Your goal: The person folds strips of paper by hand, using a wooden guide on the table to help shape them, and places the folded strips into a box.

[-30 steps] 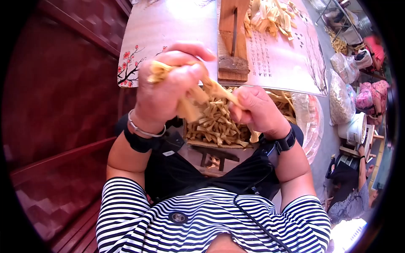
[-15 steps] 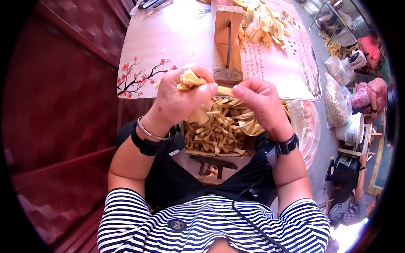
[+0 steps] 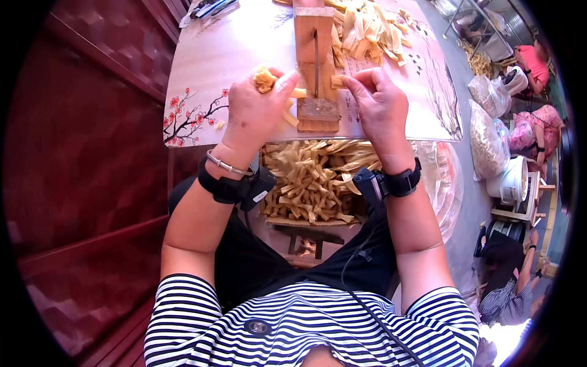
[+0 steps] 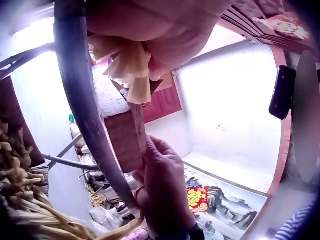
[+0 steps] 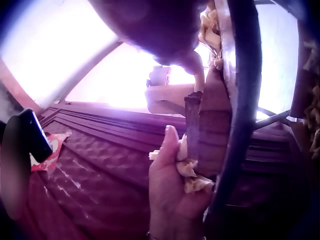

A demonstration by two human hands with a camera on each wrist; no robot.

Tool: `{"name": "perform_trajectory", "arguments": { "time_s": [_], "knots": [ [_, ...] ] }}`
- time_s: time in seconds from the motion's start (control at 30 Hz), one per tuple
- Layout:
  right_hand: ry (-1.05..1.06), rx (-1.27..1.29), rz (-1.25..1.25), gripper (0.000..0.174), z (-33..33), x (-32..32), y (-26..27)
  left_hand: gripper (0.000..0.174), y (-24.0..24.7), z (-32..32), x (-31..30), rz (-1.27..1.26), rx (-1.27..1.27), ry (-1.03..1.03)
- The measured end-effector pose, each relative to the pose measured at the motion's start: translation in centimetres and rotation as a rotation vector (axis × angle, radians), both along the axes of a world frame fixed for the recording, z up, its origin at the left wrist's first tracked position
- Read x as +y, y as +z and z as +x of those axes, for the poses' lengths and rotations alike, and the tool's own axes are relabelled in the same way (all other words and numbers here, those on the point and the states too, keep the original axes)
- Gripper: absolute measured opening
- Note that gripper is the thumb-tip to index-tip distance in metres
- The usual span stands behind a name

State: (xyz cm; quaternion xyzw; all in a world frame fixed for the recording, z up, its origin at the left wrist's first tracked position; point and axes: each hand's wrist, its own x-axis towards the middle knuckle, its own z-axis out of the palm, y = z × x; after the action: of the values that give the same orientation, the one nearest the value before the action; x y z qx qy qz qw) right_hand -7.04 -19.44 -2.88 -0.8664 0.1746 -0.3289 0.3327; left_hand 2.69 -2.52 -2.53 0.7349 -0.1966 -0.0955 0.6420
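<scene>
My left hand holds a bunched pale yellow strip, whose folded top shows above the thumb and whose ends stick out toward the right. Between thumb and fingers, my right hand pinches a short flat yellow piece. The wooden stand lies between the hands, with an upright dark metal blade set in it. In the left wrist view, loose flaps of the strip hang below the left palm. The right wrist view shows its knotted lumps against the left palm.
A heap of yellow strips lies on the far side of the table. Below the near edge, a box is filled with many knotted strips. Dark red panels stand at left; sacks, a white bucket and other people are at right.
Both hands have moved forward over the table and apart, to either side of the blade. The strip that stretched between them now shows as separate ends, one in each hand.
</scene>
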Motion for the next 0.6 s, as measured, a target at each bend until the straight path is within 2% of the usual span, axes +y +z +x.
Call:
{"name": "perform_trajectory", "arguments": {
  "time_s": [0.07,0.1,0.13,0.2,0.27,0.37,0.4,0.43,0.47,0.5,0.57,0.6],
  "knots": [
    [0.03,-0.108,0.073,0.016,-1.1,0.8,0.0,0.013,1.6,-1.0,0.9,0.036,0.057,-0.041],
    [0.117,-0.156,0.047,0.014,-1.6,1.6,0.2,0.014,2.1,-1.5,1.5,0.049,0.084,-0.066],
    [0.196,-0.204,0.018,0.012,-2.1,2.2,0.4,0.014,1.5,-1.9,2.2,-0.02,-0.124,-0.117],
    [0.368,-0.3,-0.083,0.01,-2.5,3.2,0.9,0.013,1.8,-3.1,2.4,-0.088,-0.339,-0.136],
    [0.536,-0.437,-0.194,0.015,-2.3,4.1,1.2,0.013,1.5,-4.4,2.7,-0.177,-0.188,-0.273],
    [0.659,-0.575,-0.265,0.022,-2.6,5.0,1.1,0.014,0.4,-5.9,2.7,-0.315,0.499,-0.494],
    [0.697,-0.511,-0.319,0.017,-3.1,4.3,1.3,0.014,-0.4,-6.1,2.3,-0.181,0.32,-0.614],
    [0.684,-0.534,-0.261,0.014,-3.3,3.9,1.2,0.015,-0.8,-6.3,1.8,-0.049,0.13,-0.721],
    [0.675,-0.561,-0.2,0.012,-3.2,3.6,1.1,0.016,0.1,-7.1,2.5,-0.099,0.615,-0.78],
    [0.671,-0.588,-0.139,0.01,-3.2,3.5,1.0,0.018,0.6,-7.0,2.9,-0.17,0.673,-0.916],
    [0.566,-0.491,-0.202,0.009,-3.4,3.6,1.4,0.022,1.3,-6.0,3.7,-0.321,0.777,-1.178],
    [0.479,-0.41,-0.22,0.012,-3.7,3.7,1.5,0.027,1.0,-5.4,3.8,-0.394,0.676,-1.139]
  ]
}}
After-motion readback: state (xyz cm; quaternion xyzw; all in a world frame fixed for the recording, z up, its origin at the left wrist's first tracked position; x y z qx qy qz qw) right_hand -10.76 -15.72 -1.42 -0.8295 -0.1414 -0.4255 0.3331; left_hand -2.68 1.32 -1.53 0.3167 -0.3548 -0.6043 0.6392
